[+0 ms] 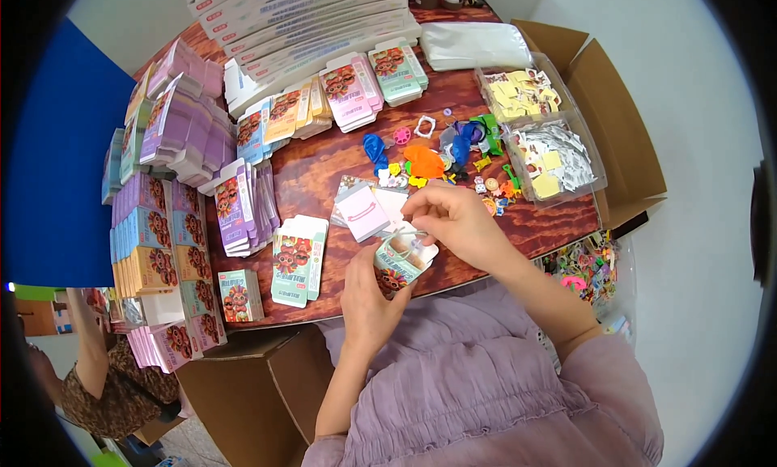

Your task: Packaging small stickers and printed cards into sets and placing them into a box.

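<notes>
My left hand [368,303] is wrapped round a small mint-green box [392,266] with a colourful printed front, its top end open. Over that opening my right hand [461,224] is closed in a pinch; what its fingertips hold is too small to make out. Something clear or pale shows in the mouth of the box. Just behind the box lie pale printed cards [362,212], partly overlapping. Beyond my right hand spreads a loose pile of small plastic toys and deflated balloons [425,161]. A flattened mint-green box [297,261] rests left of my left hand.
Stacks of flattened boxes [348,91] line the back and left, with filled boxes [154,232] piled at far left. Clear trays [600,171] hold paper pieces at right. Cardboard cartons [623,127] stand right and below the table [324,163]. Another person [113,386] is at lower left.
</notes>
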Action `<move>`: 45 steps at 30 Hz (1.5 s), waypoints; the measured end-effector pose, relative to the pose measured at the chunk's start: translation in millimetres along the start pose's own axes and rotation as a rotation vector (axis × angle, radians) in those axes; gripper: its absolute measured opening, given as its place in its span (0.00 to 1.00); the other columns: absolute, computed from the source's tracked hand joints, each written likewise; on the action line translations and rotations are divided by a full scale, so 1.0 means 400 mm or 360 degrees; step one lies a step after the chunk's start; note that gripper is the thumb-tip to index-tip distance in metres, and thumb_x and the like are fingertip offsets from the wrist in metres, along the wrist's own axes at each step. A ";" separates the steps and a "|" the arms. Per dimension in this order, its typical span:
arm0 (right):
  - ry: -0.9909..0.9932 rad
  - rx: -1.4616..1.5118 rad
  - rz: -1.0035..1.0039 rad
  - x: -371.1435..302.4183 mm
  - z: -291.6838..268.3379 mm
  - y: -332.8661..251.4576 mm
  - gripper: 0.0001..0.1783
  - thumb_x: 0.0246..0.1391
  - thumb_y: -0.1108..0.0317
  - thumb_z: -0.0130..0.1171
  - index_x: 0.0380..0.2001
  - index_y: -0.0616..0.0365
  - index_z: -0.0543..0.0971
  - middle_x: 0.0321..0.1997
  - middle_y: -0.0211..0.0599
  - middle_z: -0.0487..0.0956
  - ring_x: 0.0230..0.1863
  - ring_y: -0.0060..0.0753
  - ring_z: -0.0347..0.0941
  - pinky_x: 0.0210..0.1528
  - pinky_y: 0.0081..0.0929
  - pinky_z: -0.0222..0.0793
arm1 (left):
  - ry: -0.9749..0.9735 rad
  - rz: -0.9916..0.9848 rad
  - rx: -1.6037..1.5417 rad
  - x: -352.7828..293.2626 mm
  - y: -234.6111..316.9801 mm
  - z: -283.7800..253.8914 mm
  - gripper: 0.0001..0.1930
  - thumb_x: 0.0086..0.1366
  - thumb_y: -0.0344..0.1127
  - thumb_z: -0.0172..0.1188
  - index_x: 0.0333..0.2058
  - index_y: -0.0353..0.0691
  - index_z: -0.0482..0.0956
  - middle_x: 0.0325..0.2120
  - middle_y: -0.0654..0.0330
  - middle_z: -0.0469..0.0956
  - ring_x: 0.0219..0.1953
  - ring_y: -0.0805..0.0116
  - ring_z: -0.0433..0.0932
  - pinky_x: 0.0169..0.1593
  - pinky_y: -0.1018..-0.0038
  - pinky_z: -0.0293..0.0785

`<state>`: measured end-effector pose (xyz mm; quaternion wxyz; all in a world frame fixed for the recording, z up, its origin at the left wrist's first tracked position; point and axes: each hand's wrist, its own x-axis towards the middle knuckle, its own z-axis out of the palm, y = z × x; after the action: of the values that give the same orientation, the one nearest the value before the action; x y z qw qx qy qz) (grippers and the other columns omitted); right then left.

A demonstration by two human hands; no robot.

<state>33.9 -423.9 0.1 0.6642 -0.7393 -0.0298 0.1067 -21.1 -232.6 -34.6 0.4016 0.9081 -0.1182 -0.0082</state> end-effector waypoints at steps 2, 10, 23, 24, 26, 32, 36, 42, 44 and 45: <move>0.0226 -0.0056 0.0046 -0.022 0.013 0.002 0.06 0.55 0.81 0.57 0.37 0.66 0.79 0.34 0.33 0.76 0.32 0.22 0.75 0.31 0.21 0.72 | 0.0021 0.0028 0.0015 0.003 0.004 0.000 0.37 0.48 0.34 0.75 0.56 0.34 0.67 0.49 0.48 0.74 0.50 0.48 0.74 0.49 0.59 0.73; 0.0199 -0.1325 -0.0682 -0.113 0.040 0.019 0.08 0.50 0.70 0.65 0.33 0.59 0.80 0.36 0.41 0.77 0.39 0.44 0.75 0.38 0.40 0.70 | 0.0039 0.0022 -0.0034 0.008 0.020 0.022 0.37 0.47 0.33 0.76 0.55 0.36 0.68 0.45 0.51 0.75 0.45 0.50 0.74 0.46 0.60 0.73; 0.0517 -0.0752 -0.0546 -0.108 0.009 0.041 0.14 0.55 0.73 0.58 0.46 0.56 0.77 0.32 0.41 0.80 0.34 0.48 0.78 0.35 0.39 0.72 | -0.0020 0.0011 -0.0055 0.030 0.046 0.034 0.36 0.47 0.32 0.75 0.55 0.36 0.67 0.45 0.50 0.74 0.46 0.49 0.74 0.47 0.60 0.72; 0.0364 -0.0915 -0.0623 -0.111 -0.005 0.041 0.15 0.55 0.73 0.59 0.47 0.57 0.77 0.32 0.41 0.80 0.33 0.48 0.78 0.35 0.39 0.72 | -0.0036 0.0033 -0.0044 0.035 0.052 0.032 0.36 0.47 0.32 0.74 0.55 0.36 0.67 0.45 0.49 0.74 0.47 0.49 0.73 0.48 0.60 0.72; 0.0048 -0.1063 -0.0372 -0.116 -0.017 0.015 0.14 0.54 0.71 0.61 0.46 0.57 0.77 0.32 0.42 0.81 0.31 0.47 0.78 0.35 0.36 0.72 | -0.0019 0.0138 0.0019 0.046 0.056 0.031 0.36 0.47 0.31 0.74 0.55 0.36 0.67 0.47 0.48 0.73 0.49 0.48 0.72 0.50 0.60 0.71; 0.0243 -0.0640 -0.0459 -0.106 -0.032 -0.025 0.07 0.56 0.68 0.60 0.38 0.58 0.79 0.32 0.42 0.81 0.34 0.43 0.79 0.36 0.36 0.72 | 0.0061 0.0204 -0.0187 0.066 0.041 0.046 0.36 0.49 0.32 0.74 0.56 0.35 0.66 0.48 0.47 0.72 0.50 0.47 0.72 0.52 0.60 0.71; 0.0308 -0.0569 -0.0503 -0.111 -0.081 -0.013 0.07 0.57 0.67 0.60 0.34 0.60 0.80 0.31 0.41 0.81 0.35 0.41 0.79 0.38 0.34 0.72 | -0.0005 0.0228 -0.0214 0.094 0.053 0.035 0.37 0.49 0.33 0.74 0.56 0.35 0.66 0.48 0.46 0.72 0.49 0.47 0.73 0.52 0.61 0.71; 0.1532 -0.1344 -0.0114 -0.131 -0.412 0.068 0.05 0.57 0.72 0.59 0.36 0.60 0.80 0.35 0.41 0.80 0.39 0.42 0.78 0.42 0.35 0.72 | -0.0137 0.0091 -0.0331 0.134 0.046 0.033 0.36 0.49 0.33 0.75 0.56 0.33 0.66 0.48 0.47 0.72 0.50 0.49 0.74 0.53 0.62 0.71; 0.1690 -0.1839 -0.0004 -0.136 -0.504 0.091 0.09 0.49 0.75 0.60 0.36 0.54 0.81 0.40 0.38 0.77 0.47 0.46 0.74 0.47 0.39 0.71 | -0.0165 0.0098 -0.0371 0.149 0.053 0.046 0.36 0.49 0.33 0.75 0.56 0.33 0.66 0.48 0.47 0.72 0.50 0.49 0.74 0.53 0.62 0.71; 0.1693 -0.1854 0.0015 -0.134 -0.539 0.119 0.09 0.49 0.75 0.60 0.36 0.54 0.81 0.40 0.38 0.77 0.47 0.46 0.74 0.47 0.39 0.71 | -0.0182 0.0105 -0.0406 0.153 0.062 0.053 0.36 0.49 0.32 0.75 0.56 0.32 0.66 0.48 0.47 0.72 0.50 0.49 0.74 0.53 0.62 0.71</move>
<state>19.5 -649.7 -20.1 0.0944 -0.9202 0.2439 -0.2913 30.9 -277.8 -26.1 0.5064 0.8434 -0.1687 -0.0616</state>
